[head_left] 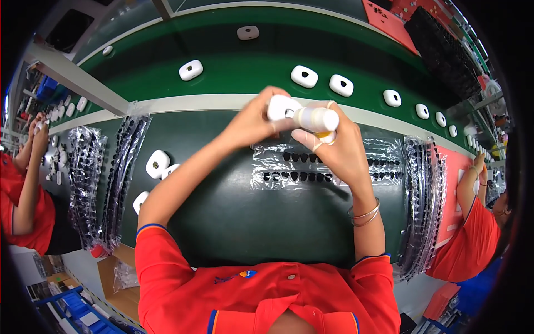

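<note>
Above the front edge of the green belt, my left hand is closed around a white rounded casing. My right hand grips a small pale bottle, tilted sideways against or very near the casing; whether they touch I cannot tell. Pale covers wrap some of my fingertips, and something yellow shows under the bottle. Below my hands, clear plastic film bearing rows of small black parts lies on the dark green table. My right forearm hides some of these rows.
Several white casings, one a rounded box, sit along the green belt. More casings lie by my left forearm. Film strips of black parts hang at the left and right. Co-workers in red sit on both sides.
</note>
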The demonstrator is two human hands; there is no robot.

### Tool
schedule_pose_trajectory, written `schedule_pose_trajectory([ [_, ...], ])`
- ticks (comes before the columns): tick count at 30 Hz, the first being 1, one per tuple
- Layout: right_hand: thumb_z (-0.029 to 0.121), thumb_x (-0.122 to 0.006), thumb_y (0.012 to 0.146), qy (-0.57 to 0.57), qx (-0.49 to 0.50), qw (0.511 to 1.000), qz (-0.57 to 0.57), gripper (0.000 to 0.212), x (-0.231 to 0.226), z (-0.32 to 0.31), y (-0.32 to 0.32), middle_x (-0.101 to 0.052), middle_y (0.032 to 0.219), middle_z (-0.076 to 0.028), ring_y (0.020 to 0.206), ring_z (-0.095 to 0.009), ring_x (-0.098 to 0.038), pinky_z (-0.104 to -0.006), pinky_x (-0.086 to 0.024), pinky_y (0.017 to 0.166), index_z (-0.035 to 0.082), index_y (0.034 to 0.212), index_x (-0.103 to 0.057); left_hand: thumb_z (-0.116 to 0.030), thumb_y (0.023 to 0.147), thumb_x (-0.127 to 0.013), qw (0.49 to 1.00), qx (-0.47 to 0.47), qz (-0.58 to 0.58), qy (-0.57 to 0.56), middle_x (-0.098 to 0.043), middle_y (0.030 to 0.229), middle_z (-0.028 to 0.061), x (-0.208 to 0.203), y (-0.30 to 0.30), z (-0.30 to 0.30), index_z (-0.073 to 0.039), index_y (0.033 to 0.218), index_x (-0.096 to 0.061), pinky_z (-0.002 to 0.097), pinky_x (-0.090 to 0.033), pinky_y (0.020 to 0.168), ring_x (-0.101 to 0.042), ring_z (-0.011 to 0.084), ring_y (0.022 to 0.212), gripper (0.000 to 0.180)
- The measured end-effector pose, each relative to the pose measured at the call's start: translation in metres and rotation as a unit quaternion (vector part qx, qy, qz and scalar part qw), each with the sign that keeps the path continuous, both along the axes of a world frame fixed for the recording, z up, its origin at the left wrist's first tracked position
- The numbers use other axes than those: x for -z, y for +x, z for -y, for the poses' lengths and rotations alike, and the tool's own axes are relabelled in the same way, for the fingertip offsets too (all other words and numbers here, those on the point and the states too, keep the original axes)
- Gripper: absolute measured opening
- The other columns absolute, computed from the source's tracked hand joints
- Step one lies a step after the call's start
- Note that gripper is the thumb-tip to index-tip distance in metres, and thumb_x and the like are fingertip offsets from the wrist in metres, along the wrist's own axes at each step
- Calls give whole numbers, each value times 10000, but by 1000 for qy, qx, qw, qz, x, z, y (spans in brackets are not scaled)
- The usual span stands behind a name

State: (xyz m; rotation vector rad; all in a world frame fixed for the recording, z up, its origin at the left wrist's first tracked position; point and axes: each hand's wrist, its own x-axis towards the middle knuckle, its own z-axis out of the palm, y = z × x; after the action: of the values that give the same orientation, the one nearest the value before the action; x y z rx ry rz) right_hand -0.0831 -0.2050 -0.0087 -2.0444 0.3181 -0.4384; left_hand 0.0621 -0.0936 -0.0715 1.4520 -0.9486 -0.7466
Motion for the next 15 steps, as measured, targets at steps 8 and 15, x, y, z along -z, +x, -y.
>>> schedule_pose_trajectory([
  [8, 272, -754, 660, -127, -25, 978, -166, 342, 56, 9, 12, -631, 690, -172, 679, -322, -624, -355, -474, 631, -14, 819, -656, -395, 770, -619, 817, -294, 412, 277, -507, 1145, 200, 55, 108, 18, -74, 1220, -475, 427, -342, 910, -452, 346, 1059, 571],
  [15, 258, -770, 631, -184, -27, 964, -190, 361, 75, 1, 20, -614, 648, -186, 605, -306, -618, -365, -471, 589, -33, 807, -650, -510, 551, -761, 842, 27, 466, 271, -84, 1411, 281, 26, 31, -28, -178, 1387, -223, 481, -87, 1070, -45, 411, 1328, 1048],
])
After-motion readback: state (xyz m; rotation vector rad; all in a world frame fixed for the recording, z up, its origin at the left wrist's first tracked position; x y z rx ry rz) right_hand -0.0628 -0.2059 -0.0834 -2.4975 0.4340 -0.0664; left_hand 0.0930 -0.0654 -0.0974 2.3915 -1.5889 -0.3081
